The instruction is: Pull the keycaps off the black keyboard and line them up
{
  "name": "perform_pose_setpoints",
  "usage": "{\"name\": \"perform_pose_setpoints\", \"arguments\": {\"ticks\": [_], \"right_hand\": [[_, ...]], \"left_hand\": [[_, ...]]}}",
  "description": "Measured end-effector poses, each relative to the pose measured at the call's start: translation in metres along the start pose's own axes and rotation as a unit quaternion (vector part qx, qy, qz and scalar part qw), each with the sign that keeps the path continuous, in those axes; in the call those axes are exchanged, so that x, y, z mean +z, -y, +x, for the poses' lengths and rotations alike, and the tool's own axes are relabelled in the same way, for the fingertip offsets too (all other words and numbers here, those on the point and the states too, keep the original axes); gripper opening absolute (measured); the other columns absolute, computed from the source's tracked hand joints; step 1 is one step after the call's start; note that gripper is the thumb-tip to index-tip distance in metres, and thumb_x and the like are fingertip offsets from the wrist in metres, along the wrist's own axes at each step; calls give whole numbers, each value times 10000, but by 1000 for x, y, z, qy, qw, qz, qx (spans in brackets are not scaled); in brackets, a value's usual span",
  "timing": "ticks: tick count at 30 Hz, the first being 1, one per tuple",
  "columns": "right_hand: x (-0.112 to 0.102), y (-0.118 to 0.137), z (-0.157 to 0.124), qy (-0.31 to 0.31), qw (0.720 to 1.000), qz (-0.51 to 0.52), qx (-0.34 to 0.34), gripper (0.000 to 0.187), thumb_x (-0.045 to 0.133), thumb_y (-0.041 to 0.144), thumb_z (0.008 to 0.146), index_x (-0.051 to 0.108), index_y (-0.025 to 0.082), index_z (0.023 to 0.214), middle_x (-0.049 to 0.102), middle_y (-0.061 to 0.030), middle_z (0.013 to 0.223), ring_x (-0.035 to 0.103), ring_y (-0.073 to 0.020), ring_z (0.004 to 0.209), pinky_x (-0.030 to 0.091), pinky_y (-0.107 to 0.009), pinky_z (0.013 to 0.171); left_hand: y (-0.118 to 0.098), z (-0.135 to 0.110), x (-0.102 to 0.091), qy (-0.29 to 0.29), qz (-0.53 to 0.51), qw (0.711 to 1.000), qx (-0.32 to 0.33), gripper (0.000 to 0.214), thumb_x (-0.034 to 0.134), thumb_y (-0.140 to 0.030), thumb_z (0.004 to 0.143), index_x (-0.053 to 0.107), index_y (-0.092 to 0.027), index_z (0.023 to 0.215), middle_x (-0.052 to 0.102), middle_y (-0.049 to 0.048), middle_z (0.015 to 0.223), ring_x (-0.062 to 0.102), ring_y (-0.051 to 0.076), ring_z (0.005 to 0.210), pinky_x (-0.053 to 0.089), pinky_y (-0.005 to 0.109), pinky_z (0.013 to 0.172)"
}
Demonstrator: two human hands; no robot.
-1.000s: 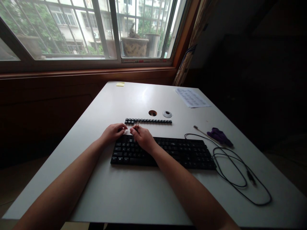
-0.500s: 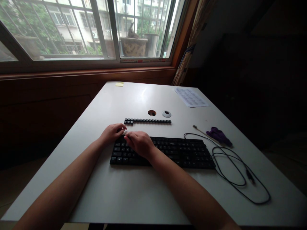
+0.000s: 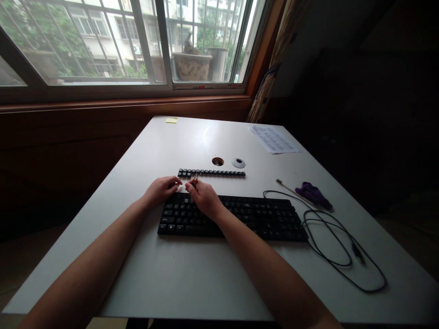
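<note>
A black keyboard [image 3: 247, 219] lies across the middle of the white table [image 3: 192, 278]. Both hands are at its far left corner. My left hand [image 3: 160, 188] is curled, fingertips pinched together at the keyboard's top edge; what they hold is hidden. My right hand [image 3: 205, 197] is closed on a thin stick-like tool [image 3: 195, 179] that points up and away from me. Just beyond the hands, a row of removed black keycaps [image 3: 211, 173] lies in a line on the table.
The keyboard's black cable [image 3: 339, 246] loops on the right. A purple cloth [image 3: 313, 193] and a thin stick [image 3: 290, 186] lie right of the keyboard. A cable hole [image 3: 218, 161], its round cover [image 3: 239, 162], a printed sheet [image 3: 274, 139] and a yellow note [image 3: 171, 120] lie farther back.
My right hand dipped onto the keyboard's top-left keys half a second ago, then rose again with the tool tip pointing up. My left hand barely moved.
</note>
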State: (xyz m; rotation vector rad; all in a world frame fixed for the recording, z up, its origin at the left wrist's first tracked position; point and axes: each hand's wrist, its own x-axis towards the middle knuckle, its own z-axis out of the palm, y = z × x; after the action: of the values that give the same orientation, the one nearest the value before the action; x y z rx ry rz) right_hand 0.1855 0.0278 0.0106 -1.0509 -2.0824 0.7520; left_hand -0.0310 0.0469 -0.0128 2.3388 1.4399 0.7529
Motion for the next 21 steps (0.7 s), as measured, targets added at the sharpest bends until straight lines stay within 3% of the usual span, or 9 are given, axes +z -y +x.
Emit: {"name": "perform_pose_setpoints", "arguments": {"ticks": [6,14,21], "right_hand": [[-1,-6,5,-11,999,30,26,285,395,381,1003,603,190,964,611,5,644,598,-153,637,425,-252,652],[-1,-3,3,-16,999,28,7,267,414,374,994,607,190,990,641,-14,725,606,-155,684,428,-252,672],[-4,-2,0,-51,995,88,14,282,420,413,986,601,200,944,590,14,643,580,-140,615,434,-244,629]], "left_hand": [[1,0,1,4,-2,1000,-1,205,526,-259,870,693,-214,981,679,2,775,579,146,664,419,241,660],[0,1,-1,-3,-4,1000,8,205,525,-236,876,690,-204,993,684,9,800,587,146,680,431,247,668],[-14,-1,-7,-44,-95,993,54,188,524,-188,891,682,-159,989,641,46,877,581,126,704,463,232,642]]}}
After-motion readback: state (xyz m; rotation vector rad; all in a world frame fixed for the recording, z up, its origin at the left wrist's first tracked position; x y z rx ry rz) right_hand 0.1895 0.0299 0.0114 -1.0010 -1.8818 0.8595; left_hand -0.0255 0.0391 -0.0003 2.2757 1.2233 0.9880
